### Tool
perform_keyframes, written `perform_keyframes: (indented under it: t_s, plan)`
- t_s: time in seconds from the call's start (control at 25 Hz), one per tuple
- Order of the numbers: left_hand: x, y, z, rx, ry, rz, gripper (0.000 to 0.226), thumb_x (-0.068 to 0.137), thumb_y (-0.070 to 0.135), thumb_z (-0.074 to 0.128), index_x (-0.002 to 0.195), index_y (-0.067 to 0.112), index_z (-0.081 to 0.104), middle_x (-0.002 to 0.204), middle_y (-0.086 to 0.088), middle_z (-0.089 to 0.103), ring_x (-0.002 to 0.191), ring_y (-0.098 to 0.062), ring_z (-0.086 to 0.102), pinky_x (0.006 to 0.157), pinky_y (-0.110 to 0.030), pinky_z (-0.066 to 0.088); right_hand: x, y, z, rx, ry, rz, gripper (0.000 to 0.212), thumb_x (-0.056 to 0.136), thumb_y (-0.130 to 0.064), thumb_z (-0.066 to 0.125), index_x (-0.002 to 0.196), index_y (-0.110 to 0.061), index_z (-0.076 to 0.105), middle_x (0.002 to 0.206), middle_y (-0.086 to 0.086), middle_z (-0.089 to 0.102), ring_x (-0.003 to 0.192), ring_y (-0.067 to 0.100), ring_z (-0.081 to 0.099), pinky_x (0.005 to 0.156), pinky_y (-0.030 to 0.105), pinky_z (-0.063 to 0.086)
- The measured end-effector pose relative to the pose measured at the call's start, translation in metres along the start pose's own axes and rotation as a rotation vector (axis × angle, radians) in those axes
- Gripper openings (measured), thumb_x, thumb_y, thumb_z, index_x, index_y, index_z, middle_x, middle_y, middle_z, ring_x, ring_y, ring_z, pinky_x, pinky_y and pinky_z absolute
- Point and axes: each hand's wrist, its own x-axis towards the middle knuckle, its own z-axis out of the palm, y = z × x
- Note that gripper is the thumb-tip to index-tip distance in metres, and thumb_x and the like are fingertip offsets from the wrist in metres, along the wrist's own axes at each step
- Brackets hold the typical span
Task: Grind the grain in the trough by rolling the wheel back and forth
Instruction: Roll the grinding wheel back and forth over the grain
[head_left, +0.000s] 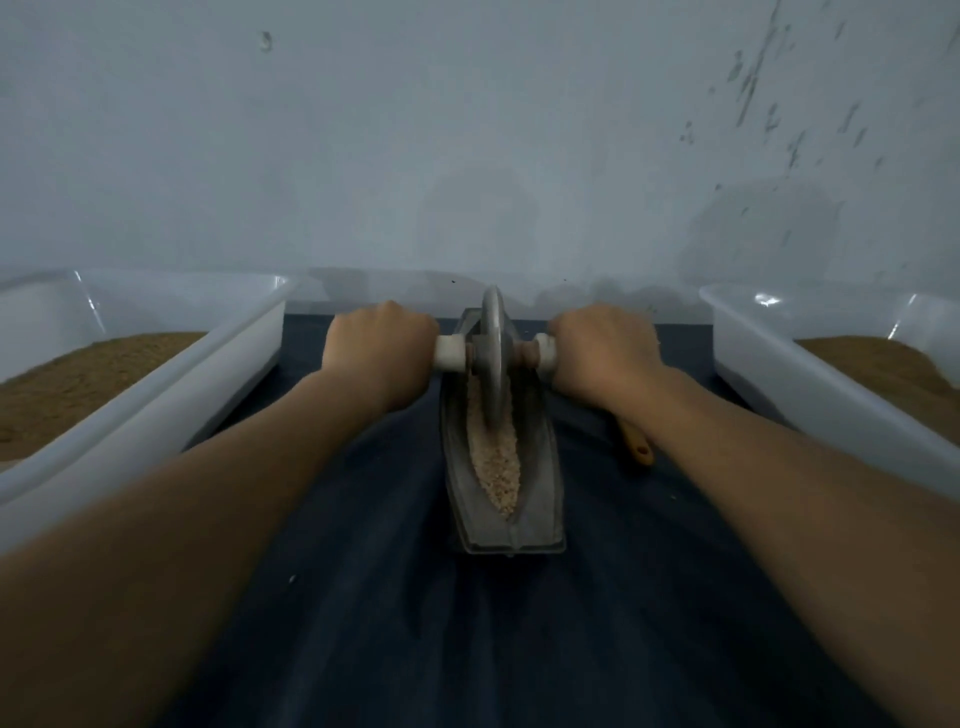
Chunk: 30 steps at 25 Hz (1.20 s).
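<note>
Trough (540, 499) dead centre on the dark cloth (363, 519), a grey metal boat shape, long and narrow, pointing straight away from the camera. Wheel (492, 348) up at the far end, a thin grey disc standing upright on its edge in the groove, blurred at the bottom. White handles (449, 354) stick out either side, left hand (382, 353) wrapped round one, right hand (602, 353) round the other. Grain (501, 467), pale and coarse, lines the groove from the wheel to near the close tip.
</note>
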Motion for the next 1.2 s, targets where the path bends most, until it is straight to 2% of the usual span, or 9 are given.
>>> perform_keyframes:
  t_s: [0.08, 0.2, 0.36, 0.44, 0.56, 0.76, 0.92, 1.04, 1.2]
  plan:
    - [-0.033, -0.008, 0.002, 0.022, 0.151, 0.107, 0.006, 0.081, 0.033, 0.062, 0.081, 0.031, 0.057, 0.065, 0.007, 0.042, 0.058, -0.022, 0.049, 0.052, -0.030, 0.032, -0.035, 0.011, 0.003, -0.059, 0.142, -0.102, 0.011, 0.075, -0.037, 0.068, 0.074, -0.033, 0.057, 0.069, -0.010, 0.056, 0.058, 0.013, 0.051, 0.049, 0.025, 0.034]
    - [-0.058, -0.023, 0.001, 0.029, 0.302, 0.229, 0.032, 0.058, 0.038, 0.064, 0.064, 0.037, 0.033, 0.054, 0.014, 0.017, 0.040, -0.012, 0.023, 0.046, -0.016, 0.010, -0.062, 0.016, -0.004, -0.182, 0.374, -0.157, 0.032, 0.044, -0.043, 0.065, 0.051, -0.034, 0.036, 0.045, -0.016, 0.021, 0.037, -0.001, 0.016, 0.041, 0.014, 0.008]
    - [-0.020, -0.007, 0.022, 0.013, 0.196, 0.021, 0.009, 0.085, 0.032, 0.061, 0.081, 0.032, 0.053, 0.064, 0.007, 0.043, 0.052, -0.018, 0.043, 0.048, -0.027, 0.026, -0.014, 0.001, 0.009, -0.108, 0.174, -0.064, 0.012, 0.083, -0.036, 0.068, 0.080, -0.030, 0.059, 0.077, -0.006, 0.063, 0.067, 0.017, 0.060, 0.055, 0.027, 0.037]
    - [0.001, 0.004, 0.026, -0.014, 0.209, -0.090, 0.005, 0.091, 0.030, 0.062, 0.091, 0.026, 0.059, 0.078, 0.000, 0.061, 0.068, -0.025, 0.060, 0.055, -0.032, 0.034, 0.008, -0.009, 0.011, -0.121, 0.232, -0.002, 0.011, 0.091, -0.034, 0.066, 0.097, -0.024, 0.065, 0.092, 0.002, 0.068, 0.083, 0.026, 0.066, 0.065, 0.031, 0.042]
    - [-0.006, -0.002, 0.027, -0.022, 0.214, -0.042, 0.008, 0.090, 0.030, 0.062, 0.088, 0.026, 0.056, 0.077, 0.001, 0.061, 0.067, -0.025, 0.060, 0.053, -0.031, 0.038, 0.003, -0.004, 0.008, -0.111, 0.181, -0.062, 0.008, 0.090, -0.031, 0.066, 0.094, -0.025, 0.064, 0.088, 0.001, 0.065, 0.078, 0.024, 0.063, 0.061, 0.030, 0.040]
    - [-0.059, -0.028, 0.012, 0.039, 0.377, 0.251, 0.024, 0.068, 0.039, 0.050, 0.071, 0.035, 0.026, 0.051, 0.013, 0.032, 0.040, -0.015, 0.026, 0.048, -0.017, 0.008, -0.061, 0.015, -0.002, -0.171, 0.413, -0.207, 0.032, 0.045, -0.042, 0.063, 0.050, -0.034, 0.033, 0.045, -0.016, 0.019, 0.036, -0.002, 0.014, 0.042, 0.013, 0.005]
    - [-0.031, -0.004, 0.018, 0.075, 0.338, 0.063, 0.012, 0.080, 0.024, 0.059, 0.077, 0.025, 0.047, 0.065, 0.000, 0.058, 0.055, -0.028, 0.056, 0.049, -0.027, 0.024, -0.024, 0.004, 0.013, -0.052, 0.236, -0.051, 0.018, 0.083, -0.038, 0.067, 0.076, -0.028, 0.054, 0.072, -0.008, 0.062, 0.061, 0.017, 0.056, 0.051, 0.027, 0.037]
    - [0.001, 0.012, 0.014, 0.060, 0.231, -0.081, 0.011, 0.087, 0.026, 0.066, 0.093, 0.020, 0.059, 0.085, -0.004, 0.067, 0.079, -0.029, 0.064, 0.060, -0.032, 0.032, 0.003, -0.005, 0.016, -0.025, 0.216, 0.032, 0.013, 0.090, -0.033, 0.067, 0.098, -0.023, 0.065, 0.096, 0.004, 0.069, 0.088, 0.028, 0.065, 0.065, 0.033, 0.045]
    - [-0.017, -0.012, 0.008, 0.043, 0.119, 0.174, 0.014, 0.073, 0.037, 0.066, 0.073, 0.033, 0.053, 0.069, 0.008, 0.058, 0.056, -0.013, 0.052, 0.049, -0.025, 0.029, -0.015, 0.022, -0.004, 0.131, -0.349, -0.125, 0.020, 0.072, -0.038, 0.076, 0.079, -0.029, 0.060, 0.073, -0.007, 0.068, 0.063, 0.010, 0.064, 0.054, 0.028, 0.043]
